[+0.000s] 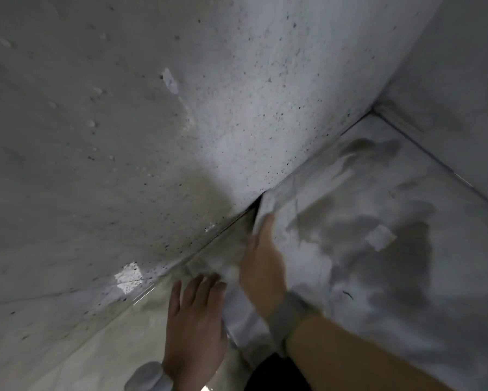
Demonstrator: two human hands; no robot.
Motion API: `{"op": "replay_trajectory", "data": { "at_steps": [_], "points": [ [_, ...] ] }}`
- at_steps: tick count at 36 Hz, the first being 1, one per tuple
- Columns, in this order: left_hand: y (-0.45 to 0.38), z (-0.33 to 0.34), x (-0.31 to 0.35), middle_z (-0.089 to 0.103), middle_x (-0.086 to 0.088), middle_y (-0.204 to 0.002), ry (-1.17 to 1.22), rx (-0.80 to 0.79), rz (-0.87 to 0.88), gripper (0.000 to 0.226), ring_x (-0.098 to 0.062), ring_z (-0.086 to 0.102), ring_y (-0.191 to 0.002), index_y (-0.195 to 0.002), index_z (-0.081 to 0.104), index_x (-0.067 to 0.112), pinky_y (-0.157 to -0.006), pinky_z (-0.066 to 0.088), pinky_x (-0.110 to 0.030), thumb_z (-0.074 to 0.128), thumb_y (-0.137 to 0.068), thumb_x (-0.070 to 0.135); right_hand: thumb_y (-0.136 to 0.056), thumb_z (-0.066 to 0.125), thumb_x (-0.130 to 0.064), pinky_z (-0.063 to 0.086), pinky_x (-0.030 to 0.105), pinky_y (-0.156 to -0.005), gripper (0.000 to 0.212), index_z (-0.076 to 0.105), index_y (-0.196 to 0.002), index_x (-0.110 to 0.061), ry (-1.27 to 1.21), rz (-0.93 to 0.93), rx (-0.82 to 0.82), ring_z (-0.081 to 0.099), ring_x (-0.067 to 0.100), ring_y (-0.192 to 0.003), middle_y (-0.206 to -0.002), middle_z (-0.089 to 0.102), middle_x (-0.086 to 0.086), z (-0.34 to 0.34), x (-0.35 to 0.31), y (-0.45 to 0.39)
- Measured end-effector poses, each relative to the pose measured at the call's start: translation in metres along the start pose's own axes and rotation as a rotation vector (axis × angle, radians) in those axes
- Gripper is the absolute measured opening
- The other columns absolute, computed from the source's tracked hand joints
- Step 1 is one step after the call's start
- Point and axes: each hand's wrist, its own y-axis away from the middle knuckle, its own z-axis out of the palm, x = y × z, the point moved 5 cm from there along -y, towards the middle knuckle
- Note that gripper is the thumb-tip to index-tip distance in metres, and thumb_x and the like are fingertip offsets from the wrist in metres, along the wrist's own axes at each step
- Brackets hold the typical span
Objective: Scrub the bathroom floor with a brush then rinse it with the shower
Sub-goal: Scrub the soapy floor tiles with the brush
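My right hand (261, 258), with a grey band on its wrist, grips the left edge of a pale marble-look floor panel (316, 193) where the floor meets the wall. That edge looks raised, and a dark gap (257, 211) shows under it. My left hand (193, 314) lies open with straight fingers on the wet floor (118, 342) just left of the panel; a white band sits on its wrist. No brush or shower head is in view. The picture is blurred.
A speckled grey wall (180, 108) fills the left and top. A second wall (451, 80) closes the corner at the upper right. A small white patch (381, 237) sits on the panel. Another dark opening (268, 371) shows at the bottom edge.
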Motion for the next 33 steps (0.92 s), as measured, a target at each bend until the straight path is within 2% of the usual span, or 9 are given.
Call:
{"op": "replay_trajectory", "data": {
  "at_steps": [5,7,10,12,16,21,24,30,33],
  "points": [
    [-0.024,-0.002,0.023,0.059,-0.002,-0.133,0.032,-0.036,0.038,0.053,-0.031,0.054,-0.128,-0.118,0.066,0.019,-0.109,0.039,-0.057,0.046,-0.069,0.021,-0.108,0.033,-0.032,0.038,0.030,-0.054,0.062,0.005,-0.162,-0.024,0.366,-0.177,-0.108,0.052,0.024,-0.061,-0.077,0.061,0.014,-0.038,0.015,-0.022],
    [-0.033,-0.003,0.036,0.058,-0.003,-0.133,0.031,-0.049,0.092,0.052,-0.031,0.053,-0.129,-0.120,0.064,0.019,-0.108,0.040,-0.056,0.045,-0.072,0.023,-0.106,0.027,-0.038,0.050,0.041,-0.071,0.062,0.009,-0.162,-0.020,0.550,-0.252,-0.038,0.063,0.038,-0.082,-0.103,0.066,0.028,-0.092,0.013,-0.065],
    [-0.051,-0.007,0.059,0.054,-0.005,-0.141,-0.019,-0.073,0.184,0.053,-0.030,0.051,-0.132,-0.129,0.061,0.017,-0.110,0.040,-0.055,0.045,-0.078,0.029,-0.109,0.034,-0.034,0.048,0.045,-0.090,0.057,0.015,-0.162,-0.027,0.713,-0.203,0.122,0.060,0.042,-0.109,-0.134,0.057,0.028,-0.180,-0.003,-0.144],
    [-0.060,-0.009,0.073,0.055,-0.008,-0.143,-0.065,-0.098,0.205,0.058,-0.030,0.053,-0.129,-0.134,0.058,0.015,-0.109,0.043,-0.054,0.050,-0.080,0.035,-0.109,0.035,-0.034,0.048,0.044,-0.089,0.054,0.021,-0.160,-0.022,0.812,-0.140,0.185,0.059,0.041,-0.108,-0.134,0.056,0.028,-0.225,-0.019,-0.187],
    [-0.064,-0.005,0.087,0.059,-0.018,-0.138,-0.121,-0.180,0.186,0.072,-0.034,0.060,-0.117,-0.134,0.058,0.008,-0.103,0.050,-0.051,0.063,-0.070,0.040,-0.106,0.042,-0.022,0.046,0.048,-0.098,0.041,0.049,-0.140,0.000,0.679,-0.118,0.241,0.057,0.046,-0.116,-0.129,0.058,0.030,-0.255,-0.032,-0.213],
    [-0.068,-0.007,0.091,0.064,-0.018,-0.132,-0.120,-0.202,0.146,0.075,-0.033,0.065,-0.110,-0.127,0.063,0.003,-0.098,0.054,-0.049,0.065,-0.059,0.033,-0.109,0.036,-0.033,0.051,0.046,-0.089,0.057,0.014,-0.162,-0.028,0.681,-0.162,0.088,0.061,0.042,-0.110,-0.130,0.060,0.026,-0.177,-0.011,-0.139],
    [-0.070,-0.008,0.089,0.069,-0.016,-0.126,-0.109,-0.183,0.140,0.075,-0.030,0.069,-0.108,-0.124,0.067,0.002,-0.095,0.056,-0.048,0.064,-0.055,0.030,-0.107,0.036,-0.043,0.050,0.045,-0.092,0.057,0.013,-0.159,-0.045,0.762,-0.214,-0.006,0.061,0.038,-0.112,-0.131,0.062,0.019,-0.177,-0.001,-0.120],
    [-0.072,-0.015,0.088,0.072,-0.011,-0.120,-0.108,-0.185,0.150,0.073,-0.024,0.071,-0.104,-0.123,0.066,0.004,-0.092,0.059,-0.045,0.063,-0.055,0.029,-0.106,0.041,-0.029,0.047,0.045,-0.090,0.049,0.039,-0.152,-0.013,0.762,-0.124,0.238,0.061,0.042,-0.112,-0.128,0.061,0.027,-0.281,-0.016,-0.195],
    [-0.073,-0.013,0.084,0.073,-0.009,-0.114,-0.093,-0.191,0.135,0.072,-0.023,0.071,-0.102,-0.125,0.065,0.005,-0.092,0.058,-0.046,0.061,-0.057,0.029,-0.106,0.041,-0.036,0.050,0.047,-0.089,0.054,0.031,-0.158,-0.024,0.737,-0.137,0.253,0.063,0.042,-0.108,-0.124,0.064,0.027,-0.267,-0.006,-0.176]
  ]
}}
